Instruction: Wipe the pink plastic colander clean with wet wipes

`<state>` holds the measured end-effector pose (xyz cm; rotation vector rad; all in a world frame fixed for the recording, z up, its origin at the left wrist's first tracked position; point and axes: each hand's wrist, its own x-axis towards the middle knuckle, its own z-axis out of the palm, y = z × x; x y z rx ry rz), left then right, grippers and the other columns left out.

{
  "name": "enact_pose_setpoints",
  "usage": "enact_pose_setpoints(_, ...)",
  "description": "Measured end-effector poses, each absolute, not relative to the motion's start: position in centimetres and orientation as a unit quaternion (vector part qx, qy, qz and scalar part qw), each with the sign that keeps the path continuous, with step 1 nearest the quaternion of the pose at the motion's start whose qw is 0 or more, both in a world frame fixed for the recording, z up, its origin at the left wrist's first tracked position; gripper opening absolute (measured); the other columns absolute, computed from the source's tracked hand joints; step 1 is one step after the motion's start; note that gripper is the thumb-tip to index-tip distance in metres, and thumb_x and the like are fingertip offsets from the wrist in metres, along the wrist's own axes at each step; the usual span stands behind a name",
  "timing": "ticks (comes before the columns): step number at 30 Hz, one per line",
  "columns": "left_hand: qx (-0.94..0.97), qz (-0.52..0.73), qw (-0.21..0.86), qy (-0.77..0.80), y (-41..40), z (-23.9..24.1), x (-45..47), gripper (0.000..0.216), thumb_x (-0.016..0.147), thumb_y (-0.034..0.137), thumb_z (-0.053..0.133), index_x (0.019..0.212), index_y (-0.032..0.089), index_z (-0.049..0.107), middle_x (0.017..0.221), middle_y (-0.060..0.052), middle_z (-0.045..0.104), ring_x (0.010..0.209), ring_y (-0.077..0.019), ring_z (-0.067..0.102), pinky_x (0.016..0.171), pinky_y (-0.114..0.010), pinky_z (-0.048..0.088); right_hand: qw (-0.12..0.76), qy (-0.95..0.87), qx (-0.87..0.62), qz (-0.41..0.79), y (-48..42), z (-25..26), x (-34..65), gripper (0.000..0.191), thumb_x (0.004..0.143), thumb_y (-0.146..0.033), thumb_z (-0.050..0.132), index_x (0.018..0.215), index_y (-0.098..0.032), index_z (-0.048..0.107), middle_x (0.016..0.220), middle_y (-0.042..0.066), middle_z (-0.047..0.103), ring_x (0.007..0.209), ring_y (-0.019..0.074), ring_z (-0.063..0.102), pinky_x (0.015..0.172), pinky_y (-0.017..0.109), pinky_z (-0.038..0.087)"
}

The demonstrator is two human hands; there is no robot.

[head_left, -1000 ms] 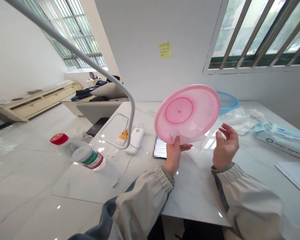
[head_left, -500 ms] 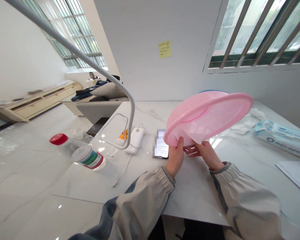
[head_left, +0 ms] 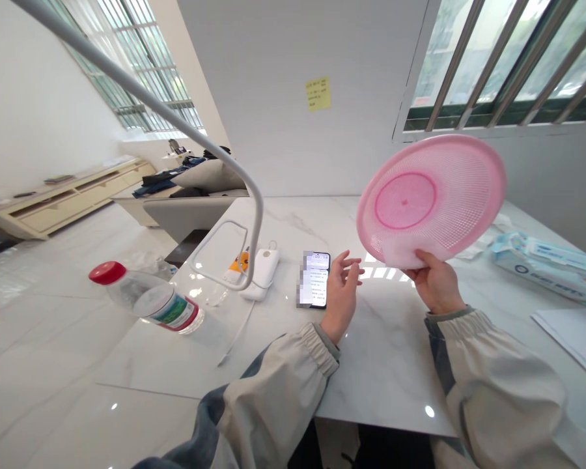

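Note:
A round pink mesh basket (head_left: 449, 189) is raised above the table, tilted so its inside faces me. My right hand (head_left: 437, 283) grips its lower rim, thumb in front, with a thin white wipe (head_left: 395, 253) pressed against the rim. The wipe covers part of the mesh. My left hand (head_left: 342, 296) is off the basket, fingers apart and holding nothing. It hovers just right of a lit phone (head_left: 315, 280) lying on the table.
A red-capped bottle (head_left: 151, 299) stands at the table's left edge. Near it are a white power bank (head_left: 262, 273) with a cable and a white bent stand (head_left: 258, 215). To the right lie a wipes pack (head_left: 547, 267), crumpled tissues (head_left: 483, 241) and paper sheets (head_left: 573, 339).
My left hand has let go of the basket's rim and opened. My right hand has moved slightly right, and the basket has lifted and turned its inside towards me.

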<state>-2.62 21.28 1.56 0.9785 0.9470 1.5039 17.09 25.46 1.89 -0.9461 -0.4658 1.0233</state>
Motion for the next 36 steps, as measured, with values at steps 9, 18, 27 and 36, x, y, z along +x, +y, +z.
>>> enact_pose_setpoints(9,0.415,0.659,0.492,0.388,21.5,1.2,-2.9,0.054,0.094,0.052,0.078,0.137,0.025,0.060,0.128,-0.011,0.070,0.104,-0.0201,0.070,0.090,-0.034,0.056,0.724,-0.223,-0.511,0.406,26.2,1.1,18.6,0.038,0.063,-0.028,0.087,0.094,-0.012,0.074,0.094,0.009,0.073,0.083,0.0231,0.070,0.059,0.035,0.067)
enact_pose_setpoints(18,0.511,0.591,0.459,0.423,20.6,1.1,-3.4,0.039,0.098,0.059,0.069,0.091,0.021,0.066,0.083,-0.001,0.066,0.080,-0.0171,0.063,0.079,-0.029,0.050,0.789,-0.189,-0.463,0.357,26.8,0.2,19.0,0.032,0.076,-0.029,0.088,0.101,-0.013,0.077,0.115,0.012,0.077,0.102,0.0226,0.074,0.089,0.034,0.067)
enact_pose_setpoints(27,0.579,0.516,0.513,0.368,19.5,1.5,-3.8,0.037,0.088,0.055,0.083,0.088,0.018,0.080,0.088,-0.008,0.081,0.082,-0.0237,0.073,0.083,-0.036,0.057,0.774,-0.167,-0.428,0.435,26.5,0.2,18.6,0.028,0.082,-0.021,0.082,0.109,-0.014,0.077,0.122,0.012,0.077,0.104,0.0239,0.077,0.094,0.040,0.068)
enact_pose_setpoints(36,0.635,0.488,0.488,0.346,18.9,2.2,-3.9,0.044,0.091,0.060,0.078,0.091,0.016,0.085,0.089,-0.010,0.083,0.081,-0.0239,0.074,0.081,-0.035,0.056,0.754,-0.191,-0.452,0.437,26.6,-0.9,18.4,0.042,0.073,-0.029,0.092,0.109,-0.015,0.076,0.118,0.011,0.078,0.106,0.0249,0.076,0.092,0.037,0.068)
